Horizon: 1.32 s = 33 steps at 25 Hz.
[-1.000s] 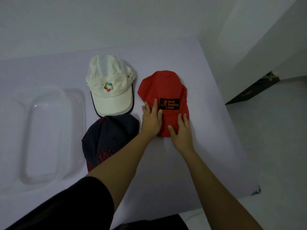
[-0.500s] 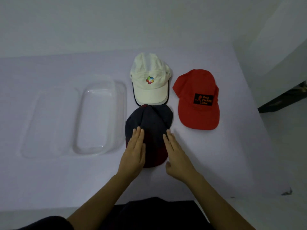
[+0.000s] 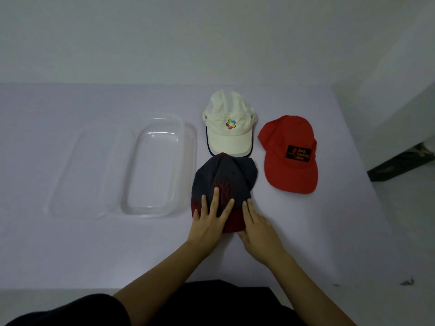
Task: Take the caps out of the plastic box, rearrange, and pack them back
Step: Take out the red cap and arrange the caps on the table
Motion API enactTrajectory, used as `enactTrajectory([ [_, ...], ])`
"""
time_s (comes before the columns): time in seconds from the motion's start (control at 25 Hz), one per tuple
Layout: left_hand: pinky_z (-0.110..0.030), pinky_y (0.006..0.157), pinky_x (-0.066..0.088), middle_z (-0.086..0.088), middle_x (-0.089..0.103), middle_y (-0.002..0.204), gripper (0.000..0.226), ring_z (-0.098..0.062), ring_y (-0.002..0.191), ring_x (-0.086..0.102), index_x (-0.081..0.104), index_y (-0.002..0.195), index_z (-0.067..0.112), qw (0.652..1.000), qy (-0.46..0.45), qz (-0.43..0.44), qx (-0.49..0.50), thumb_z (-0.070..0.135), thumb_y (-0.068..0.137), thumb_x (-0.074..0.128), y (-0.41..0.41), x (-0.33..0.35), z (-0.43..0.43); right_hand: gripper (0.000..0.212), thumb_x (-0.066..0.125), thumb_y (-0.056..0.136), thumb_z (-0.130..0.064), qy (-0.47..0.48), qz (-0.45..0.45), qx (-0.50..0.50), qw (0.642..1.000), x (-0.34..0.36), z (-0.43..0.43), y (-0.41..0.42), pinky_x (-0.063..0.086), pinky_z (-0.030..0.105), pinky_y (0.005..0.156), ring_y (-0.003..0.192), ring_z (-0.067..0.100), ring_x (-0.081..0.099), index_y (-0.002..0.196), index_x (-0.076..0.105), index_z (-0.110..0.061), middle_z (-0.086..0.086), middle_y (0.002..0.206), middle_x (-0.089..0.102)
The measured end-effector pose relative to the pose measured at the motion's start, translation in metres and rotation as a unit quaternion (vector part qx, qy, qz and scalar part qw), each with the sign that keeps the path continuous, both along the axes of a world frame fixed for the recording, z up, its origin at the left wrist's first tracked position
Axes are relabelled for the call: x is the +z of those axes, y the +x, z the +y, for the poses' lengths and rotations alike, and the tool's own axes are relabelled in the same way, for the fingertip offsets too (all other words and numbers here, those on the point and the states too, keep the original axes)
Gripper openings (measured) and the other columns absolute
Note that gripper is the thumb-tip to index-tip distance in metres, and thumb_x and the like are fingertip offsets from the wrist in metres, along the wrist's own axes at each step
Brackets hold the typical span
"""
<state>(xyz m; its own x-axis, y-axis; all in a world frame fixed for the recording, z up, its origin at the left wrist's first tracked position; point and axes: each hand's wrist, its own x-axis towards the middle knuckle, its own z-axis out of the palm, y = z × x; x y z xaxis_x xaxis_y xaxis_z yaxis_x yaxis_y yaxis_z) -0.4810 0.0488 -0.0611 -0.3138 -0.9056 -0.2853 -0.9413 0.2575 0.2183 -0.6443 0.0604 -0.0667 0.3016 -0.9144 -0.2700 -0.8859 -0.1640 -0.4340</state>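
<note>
A person's left hand [image 3: 209, 222] is pressing flat, fingers spread, on the dark cap [image 3: 226, 175] while the right hand [image 3: 259, 224] is lying straight-fingered against its brim edge. Neither is gripping; both seem to be smoothing it for packing. The cap is sitting just beside the plastic box [image 3: 188, 142], touching the white cap [image 3: 229, 137] — the red cap [image 3: 290, 175] is lying apart.

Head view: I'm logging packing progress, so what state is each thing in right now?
plastic box: open, empty.
clear lid: off, lying left of the plastic box.
white cap: out, lying flat, no hand on it.
red cap: out, lying flat, no hand on it.
dark cap: out, flat, under both hands.
left hand: fingers spread, pressing the dark cap.
right hand: fingers straight, touching the dark cap's edge.
</note>
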Motion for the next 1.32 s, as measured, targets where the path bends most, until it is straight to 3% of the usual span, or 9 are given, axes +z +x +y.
enactTrajectory([
  [0.12,-0.057,0.075,0.056,-0.02,0.031,0.15,0.093,-0.055,0.12,0.046,0.033,0.143,0.021,0.992,-0.119,0.019,-0.024,0.02,0.064,0.082,0.002,0.014,0.001,0.086,0.063,0.084,-0.018,-0.079,-0.012,-0.064,0.995,0.008,-0.007,0.005,0.034,0.039,0.109,0.139,0.031,0.032,0.148,0.007,-0.004,0.019,0.156,0.012],
  [0.2,-0.052,0.069,0.058,-0.021,0.049,0.14,0.098,-0.053,0.112,0.055,0.039,0.137,0.022,0.986,-0.157,0.016,-0.045,0.017,0.053,0.088,0.006,0.023,0.0,0.083,0.064,0.082,-0.008,-0.114,-0.004,-0.109,0.987,0.018,-0.021,0.011,0.04,0.039,0.105,0.135,0.033,0.04,0.147,0.012,-0.002,0.022,0.154,0.021],
  [0.32,-0.046,0.062,0.059,-0.021,0.053,0.136,0.095,-0.052,0.106,0.059,0.039,0.136,0.022,0.976,-0.212,0.047,-0.027,0.024,0.055,0.089,0.008,0.051,-0.011,0.076,0.071,0.072,0.005,-0.219,0.01,-0.137,0.966,0.043,-0.034,0.027,0.056,0.041,0.083,0.11,0.037,0.062,0.138,0.033,0.008,0.03,0.136,0.048],
  [0.48,-0.049,0.064,0.059,-0.022,0.051,0.137,0.09,-0.052,0.107,0.059,0.036,0.137,0.014,0.959,-0.262,0.104,0.017,0.021,0.063,0.086,0.003,0.08,-0.021,0.066,0.074,0.072,0.003,-0.281,-0.024,-0.15,0.947,0.082,-0.038,0.032,0.059,0.038,0.061,0.083,0.034,0.071,0.131,0.045,0.007,0.026,0.107,0.067],
  [0.72,-0.042,0.086,0.056,-0.019,0.027,0.149,0.063,-0.045,0.119,0.054,0.022,0.143,0.014,0.905,-0.278,0.323,-0.001,0.004,0.087,0.05,0.008,0.098,-0.017,0.037,0.055,0.092,-0.012,-0.192,-0.275,-0.211,0.918,0.125,-0.028,0.058,0.057,0.029,0.071,0.08,0.019,0.069,0.128,0.054,-0.014,0.005,0.097,0.072],
  [0.92,-0.027,0.078,0.054,-0.02,0.026,0.15,0.064,-0.041,0.12,0.054,0.032,0.142,0.004,0.903,-0.311,0.294,-0.026,-0.005,0.08,0.048,0.03,0.108,-0.031,0.051,0.056,0.09,-0.007,-0.209,-0.239,-0.194,0.928,0.136,-0.034,0.038,0.055,0.029,0.08,0.085,0.018,0.067,0.138,0.043,-0.016,0.007,0.103,0.07],
  [1.08,-0.036,0.093,0.044,-0.029,0.03,0.147,0.078,-0.047,0.131,0.036,0.027,0.141,0.004,0.903,-0.319,0.28,0.058,-0.015,0.074,0.061,0.036,0.107,-0.034,0.066,0.058,0.086,0.001,-0.196,-0.225,-0.198,0.934,0.141,-0.031,0.034,0.052,0.027,0.083,0.091,0.022,0.066,0.144,0.032,-0.016,0.013,0.109,0.068],
  [1.2,-0.039,0.092,0.046,-0.03,0.032,0.145,0.073,-0.049,0.132,0.031,0.03,0.14,0.005,0.91,-0.333,0.243,0.047,-0.018,0.075,0.058,0.035,0.104,-0.028,0.085,0.067,0.081,-0.005,-0.23,-0.167,-0.167,0.944,0.149,-0.027,0.033,0.043,0.029,0.094,0.131,0.024,0.042,0.148,0.016,-0.016,0.017,0.15,0.033],
  [1.32,-0.041,0.099,0.041,-0.022,0.024,0.148,0.061,-0.045,0.136,0.025,0.029,0.141,0.007,0.909,-0.333,0.253,0.014,-0.001,0.085,0.052,0.039,0.108,-0.032,0.086,0.064,0.081,0.0,-0.253,-0.092,-0.105,0.957,0.15,-0.025,0.041,0.044,0.038,0.097,0.141,0.032,0.024,0.148,0.013,-0.018,0.017,0.157,0.014],
])
